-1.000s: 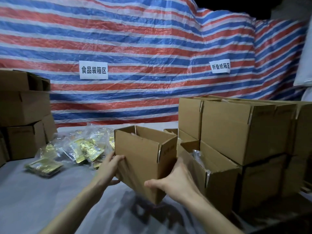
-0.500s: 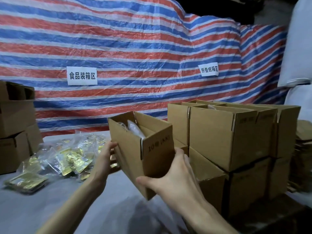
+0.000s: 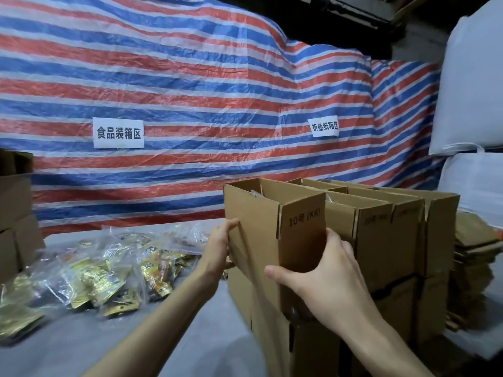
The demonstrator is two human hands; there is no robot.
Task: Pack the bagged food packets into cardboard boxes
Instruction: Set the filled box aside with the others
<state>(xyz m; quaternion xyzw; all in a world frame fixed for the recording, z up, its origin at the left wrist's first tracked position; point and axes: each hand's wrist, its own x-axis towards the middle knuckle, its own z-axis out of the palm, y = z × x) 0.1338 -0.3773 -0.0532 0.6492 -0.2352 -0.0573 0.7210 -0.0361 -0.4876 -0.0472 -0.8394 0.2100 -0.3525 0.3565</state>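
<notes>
My forearms point(image 3: 168, 317) are bare down to the lower edge. My left hand point(image 3: 217, 250) and right hand point(image 3: 329, 278) are bare too, with slim fingers point(image 3: 336, 242).

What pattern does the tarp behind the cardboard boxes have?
The tarp has red, blue and white stripes, running roughly horizontally; the head view shows it.

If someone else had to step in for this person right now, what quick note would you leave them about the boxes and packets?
Left hand: grips the open box by its left side.
Right hand: grips its near end.
The box is level with the top row of the box stack, right beside it; whether it rests on anything is unclear.
Done: plastic shows at its rim, so it seems packed.
Left: set it down, then pack the bagged packets heaped on the table.
</notes>
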